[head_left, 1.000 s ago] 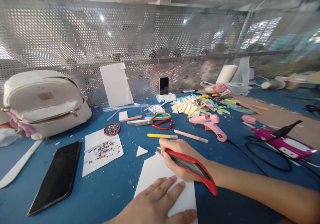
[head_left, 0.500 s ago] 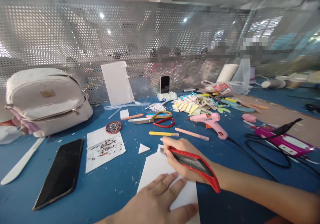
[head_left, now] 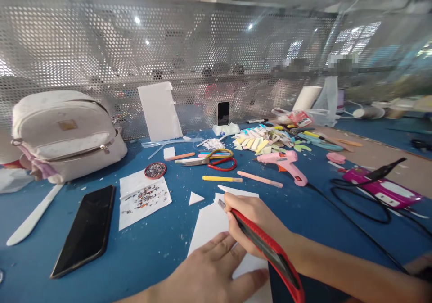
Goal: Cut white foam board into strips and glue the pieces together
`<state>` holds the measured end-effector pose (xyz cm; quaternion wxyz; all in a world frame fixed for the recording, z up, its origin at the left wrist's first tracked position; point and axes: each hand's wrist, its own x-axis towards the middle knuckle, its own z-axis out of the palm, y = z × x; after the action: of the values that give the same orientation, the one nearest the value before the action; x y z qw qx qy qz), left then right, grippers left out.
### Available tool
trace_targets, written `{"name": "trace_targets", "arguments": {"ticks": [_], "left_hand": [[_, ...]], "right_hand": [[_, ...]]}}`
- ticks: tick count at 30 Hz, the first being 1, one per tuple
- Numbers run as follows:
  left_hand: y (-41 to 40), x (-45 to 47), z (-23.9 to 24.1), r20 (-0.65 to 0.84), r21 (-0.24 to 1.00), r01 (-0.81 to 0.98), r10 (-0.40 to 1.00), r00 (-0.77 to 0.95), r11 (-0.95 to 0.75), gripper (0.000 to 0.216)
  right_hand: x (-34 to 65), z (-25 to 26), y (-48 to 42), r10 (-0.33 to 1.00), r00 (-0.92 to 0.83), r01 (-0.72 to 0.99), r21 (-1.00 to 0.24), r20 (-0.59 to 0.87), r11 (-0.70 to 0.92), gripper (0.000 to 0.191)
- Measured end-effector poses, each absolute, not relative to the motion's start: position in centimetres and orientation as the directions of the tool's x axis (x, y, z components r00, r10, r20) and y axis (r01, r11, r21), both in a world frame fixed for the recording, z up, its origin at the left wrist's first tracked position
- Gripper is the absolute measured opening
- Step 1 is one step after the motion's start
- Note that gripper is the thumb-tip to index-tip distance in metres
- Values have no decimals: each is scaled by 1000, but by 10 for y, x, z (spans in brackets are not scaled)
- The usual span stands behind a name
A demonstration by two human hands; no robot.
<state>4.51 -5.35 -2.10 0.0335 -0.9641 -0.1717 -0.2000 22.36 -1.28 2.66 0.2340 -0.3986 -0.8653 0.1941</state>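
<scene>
My right hand [head_left: 251, 219] is closed round a red utility knife [head_left: 270, 253], whose blade tip rests on a white foam sheet [head_left: 211, 219] lying on the blue table [head_left: 158, 249]. My left hand [head_left: 209, 271] lies flat on the near part of that sheet, fingers spread, pressing it down. A thin white strip [head_left: 236, 190] lies just beyond the sheet's far edge. A small white triangle offcut [head_left: 195, 198] sits to the left of the sheet.
A black phone [head_left: 86, 228], a paper with glitter bits [head_left: 143, 197] and a white backpack [head_left: 65, 134] lie to the left. Scissors [head_left: 216, 159], pens, a pink glue gun [head_left: 286, 163] and foam scraps sit behind. Black cables [head_left: 361, 204] loop on the right.
My right hand has drawn the knife toward me along the sheet, and a thin white strip now lies free at its far edge. The left hand stays pressed on the sheet.
</scene>
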Motion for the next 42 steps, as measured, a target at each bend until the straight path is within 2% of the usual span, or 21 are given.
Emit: {"name": "trace_targets", "arguments": {"ticks": [4,8,12,18,25,31,42], "left_hand": [[-55,46,-19,431,19,317,294,853,-948,39],[-55,46,-17,394,14,273,256,883,-962,49],[-54,48,-15,402,20,236,224,888,-972,41],[-56,52,-8,441,83,241,252,861,-967,34],[-57,50,-3,414,201,223,289,863,-954,34],[-57,49,-7,408,248,212,300,862,-945,37],[-57,51,-6,391,210,218,286,875,-953,31]], "right_hand": [[222,24,-14,759,-589,592,-491,278,639,10],[220,23,-13,762,-584,609,-469,281,640,13],[220,22,-14,757,-588,606,-464,285,646,13],[219,22,-18,758,-581,621,-439,296,649,15],[219,25,-25,768,-582,633,-445,266,633,14],[219,26,-27,782,-572,631,-477,248,612,16],[223,26,-35,771,-576,609,-487,272,626,17]]}}
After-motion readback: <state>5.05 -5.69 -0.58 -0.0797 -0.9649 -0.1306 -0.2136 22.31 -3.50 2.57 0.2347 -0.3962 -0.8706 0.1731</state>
